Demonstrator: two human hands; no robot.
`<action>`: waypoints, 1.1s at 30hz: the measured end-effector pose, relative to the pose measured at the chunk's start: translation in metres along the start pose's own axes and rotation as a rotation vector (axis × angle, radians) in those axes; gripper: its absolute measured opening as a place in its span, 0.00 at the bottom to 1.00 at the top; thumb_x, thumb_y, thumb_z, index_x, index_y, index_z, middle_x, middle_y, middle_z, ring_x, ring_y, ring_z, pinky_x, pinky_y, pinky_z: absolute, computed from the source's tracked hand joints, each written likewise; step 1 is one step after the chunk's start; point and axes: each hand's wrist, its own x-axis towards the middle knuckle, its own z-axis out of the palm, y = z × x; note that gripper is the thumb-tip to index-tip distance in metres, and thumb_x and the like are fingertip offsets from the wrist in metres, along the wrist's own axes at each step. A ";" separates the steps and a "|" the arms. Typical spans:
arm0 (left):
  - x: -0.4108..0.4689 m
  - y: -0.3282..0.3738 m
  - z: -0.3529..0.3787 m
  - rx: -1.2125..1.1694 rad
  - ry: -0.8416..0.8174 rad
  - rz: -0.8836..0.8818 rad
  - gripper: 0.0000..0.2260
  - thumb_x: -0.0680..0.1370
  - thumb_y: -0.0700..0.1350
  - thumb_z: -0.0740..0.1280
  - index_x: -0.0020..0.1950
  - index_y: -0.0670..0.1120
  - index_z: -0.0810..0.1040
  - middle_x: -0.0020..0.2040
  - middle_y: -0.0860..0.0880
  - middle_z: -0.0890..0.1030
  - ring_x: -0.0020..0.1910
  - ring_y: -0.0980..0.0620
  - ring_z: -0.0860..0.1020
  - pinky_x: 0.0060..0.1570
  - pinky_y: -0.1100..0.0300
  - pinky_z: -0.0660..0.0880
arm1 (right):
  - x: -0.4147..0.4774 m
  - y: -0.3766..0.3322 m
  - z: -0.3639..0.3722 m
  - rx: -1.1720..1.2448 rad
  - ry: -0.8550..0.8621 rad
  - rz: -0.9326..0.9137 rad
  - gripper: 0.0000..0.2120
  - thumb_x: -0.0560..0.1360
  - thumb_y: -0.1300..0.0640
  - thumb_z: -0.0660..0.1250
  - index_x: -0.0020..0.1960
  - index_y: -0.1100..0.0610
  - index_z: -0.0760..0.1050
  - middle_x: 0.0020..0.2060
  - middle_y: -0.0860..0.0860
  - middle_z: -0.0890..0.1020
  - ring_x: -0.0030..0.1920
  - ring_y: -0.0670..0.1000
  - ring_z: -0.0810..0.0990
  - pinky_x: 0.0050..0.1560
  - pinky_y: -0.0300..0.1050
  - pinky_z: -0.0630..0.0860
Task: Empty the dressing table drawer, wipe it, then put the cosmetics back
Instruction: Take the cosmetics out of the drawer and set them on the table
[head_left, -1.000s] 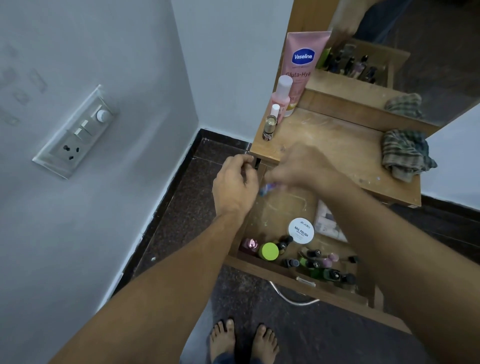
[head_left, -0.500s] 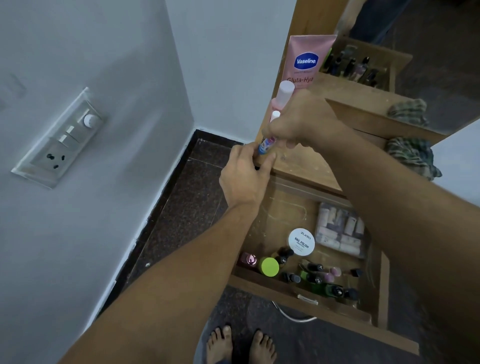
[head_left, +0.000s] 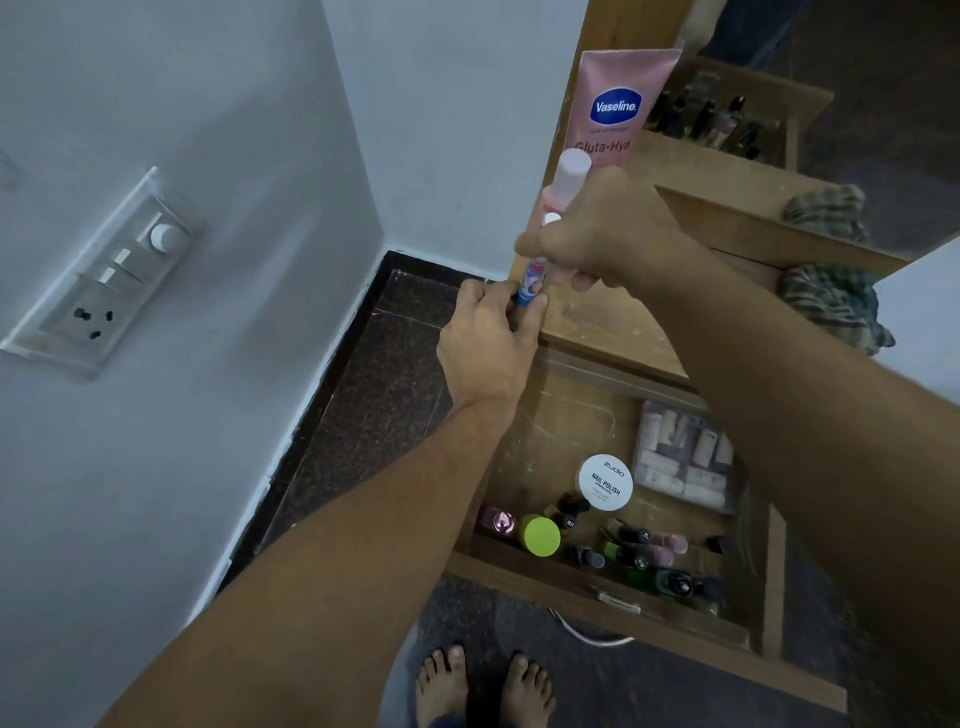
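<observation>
At the left edge of the surface (head_left: 623, 325), left hand (head_left: 485, 340) and right hand (head_left: 610, 234) pinch one tube (head_left: 533, 283); knuckles may topple the pink bottle (head_left: 570, 174).

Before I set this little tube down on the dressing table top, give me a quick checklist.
1. Right hand pinches small blue tube: ok.
2. Left hand holds its lower end: ok.
3. Bare spot on table top beside it: ok.
4. Clearance from pink bottle behind right hand: cannot tell.
5. Drawer emptied: not ok, nail polish bottles inside.
6. Checked cloth ready on top: ok.
</observation>
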 end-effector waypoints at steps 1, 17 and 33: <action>0.000 0.000 0.000 -0.001 -0.004 0.000 0.18 0.78 0.60 0.69 0.59 0.49 0.83 0.50 0.50 0.77 0.42 0.51 0.80 0.43 0.49 0.82 | 0.000 0.002 0.000 0.010 0.018 0.002 0.22 0.72 0.45 0.75 0.58 0.58 0.76 0.47 0.55 0.84 0.43 0.55 0.85 0.37 0.44 0.77; -0.030 -0.016 -0.037 -0.135 0.095 -0.112 0.13 0.83 0.53 0.61 0.56 0.48 0.81 0.52 0.52 0.76 0.42 0.56 0.74 0.44 0.57 0.74 | -0.145 0.058 0.071 -0.394 -0.574 -0.464 0.19 0.70 0.46 0.75 0.59 0.50 0.80 0.48 0.44 0.82 0.48 0.48 0.77 0.48 0.45 0.77; -0.055 -0.016 -0.040 -0.128 0.069 -0.113 0.12 0.85 0.51 0.59 0.54 0.47 0.80 0.50 0.52 0.76 0.42 0.56 0.74 0.43 0.60 0.68 | -0.152 0.088 0.105 -0.326 -0.399 -0.550 0.08 0.72 0.45 0.66 0.43 0.49 0.78 0.41 0.47 0.82 0.46 0.56 0.81 0.43 0.52 0.79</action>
